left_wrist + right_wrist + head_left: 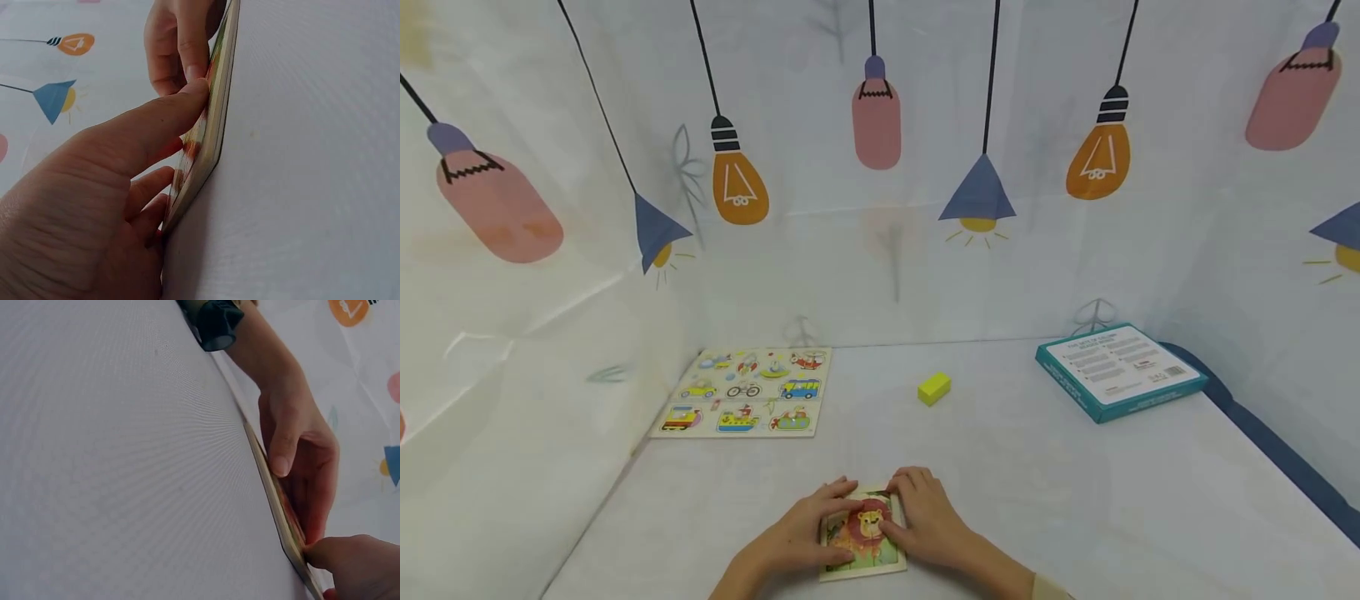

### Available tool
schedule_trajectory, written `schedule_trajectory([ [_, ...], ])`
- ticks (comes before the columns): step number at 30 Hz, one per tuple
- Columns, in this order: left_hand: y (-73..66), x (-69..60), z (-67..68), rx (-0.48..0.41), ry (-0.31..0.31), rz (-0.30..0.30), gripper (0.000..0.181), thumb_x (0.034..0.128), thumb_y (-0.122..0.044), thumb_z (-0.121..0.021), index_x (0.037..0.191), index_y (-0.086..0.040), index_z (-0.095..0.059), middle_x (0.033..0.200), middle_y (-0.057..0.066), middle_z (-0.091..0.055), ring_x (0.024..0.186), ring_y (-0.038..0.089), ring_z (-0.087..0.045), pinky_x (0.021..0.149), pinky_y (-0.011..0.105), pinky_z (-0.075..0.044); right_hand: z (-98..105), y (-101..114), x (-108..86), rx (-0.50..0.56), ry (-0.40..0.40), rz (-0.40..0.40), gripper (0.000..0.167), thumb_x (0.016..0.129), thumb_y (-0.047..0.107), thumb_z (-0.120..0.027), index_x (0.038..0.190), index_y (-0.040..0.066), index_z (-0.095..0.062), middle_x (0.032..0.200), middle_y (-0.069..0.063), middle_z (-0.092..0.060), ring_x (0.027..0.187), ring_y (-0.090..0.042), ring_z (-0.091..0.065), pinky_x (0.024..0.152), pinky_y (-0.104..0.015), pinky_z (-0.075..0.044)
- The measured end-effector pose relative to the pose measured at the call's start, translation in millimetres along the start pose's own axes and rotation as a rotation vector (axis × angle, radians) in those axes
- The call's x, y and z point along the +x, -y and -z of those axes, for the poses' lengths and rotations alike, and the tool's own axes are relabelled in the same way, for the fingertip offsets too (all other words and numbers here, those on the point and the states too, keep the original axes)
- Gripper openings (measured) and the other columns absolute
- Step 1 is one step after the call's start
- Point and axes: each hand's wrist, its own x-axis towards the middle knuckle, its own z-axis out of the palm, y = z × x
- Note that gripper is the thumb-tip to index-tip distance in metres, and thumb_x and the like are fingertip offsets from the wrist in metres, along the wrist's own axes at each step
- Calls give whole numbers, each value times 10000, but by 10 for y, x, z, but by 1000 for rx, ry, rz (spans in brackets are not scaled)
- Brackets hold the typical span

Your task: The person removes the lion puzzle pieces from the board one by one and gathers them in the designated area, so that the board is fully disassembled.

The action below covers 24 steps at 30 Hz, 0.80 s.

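In the head view, the left hand [805, 529] hides part of the lion puzzle [868, 542] at its nine o'clock edge, the right hand [928, 521] part at three. Between three and four o'clock, the teal box's [1127, 367] finer print is too small to read. A blue lamp [1341, 225] at three o'clock is cut off. In the right wrist view, the top edge crops a dark object [215, 325] at twelve, too unclear to name.
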Motion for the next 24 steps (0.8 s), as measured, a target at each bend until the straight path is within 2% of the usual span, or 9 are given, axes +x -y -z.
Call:
schedule_trajectory([
  [9,-53,8,-6,62,50,2,665,802,-510,-629,1360,-189,-462,1449,78,-332,1331,365,-231,987,600,-259,16,-3,29,114,14,-95,307,784,279,-712,973,123,-527,1035,-1,-478,1008,-202,-425,821,-431,-398],
  [18,-70,9,10,91,45,-2,666,801,-511,-630,1347,-161,-478,1442,85,-339,1327,361,-239,980,613,-253,3,-7,49,231,-51,-137,338,722,218,-774,952,138,-539,986,36,-509,977,-166,-436,835,-404,-381],
  [24,-63,10,4,70,54,20,664,791,-517,-637,1354,-208,-469,1447,65,-334,1331,361,-231,980,613,-256,-14,-4,45,239,-128,-129,381,655,173,-817,927,139,-551,959,45,-534,913,-137,-417,793,-350,-370],
])
